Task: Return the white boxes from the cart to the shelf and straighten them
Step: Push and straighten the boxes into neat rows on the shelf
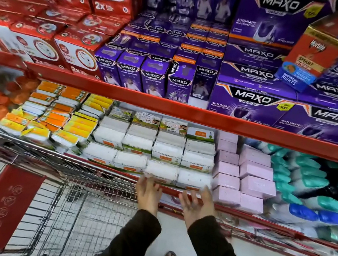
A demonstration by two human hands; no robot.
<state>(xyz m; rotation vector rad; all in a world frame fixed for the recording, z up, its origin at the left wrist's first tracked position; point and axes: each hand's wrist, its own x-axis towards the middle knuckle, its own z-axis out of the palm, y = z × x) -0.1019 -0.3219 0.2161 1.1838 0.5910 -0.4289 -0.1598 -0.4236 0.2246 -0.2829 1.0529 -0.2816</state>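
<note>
White boxes [162,170] fill the lower shelf [238,213] in stepped rows, long sides running along its red front edge, tops facing up. Their print is too blurred to read. Both hands, left hand [148,193] and right hand [197,203], reach toward the front row, fingers spread, holding nothing; contact is unclear. Cart [76,201], left, is cut off.
</note>
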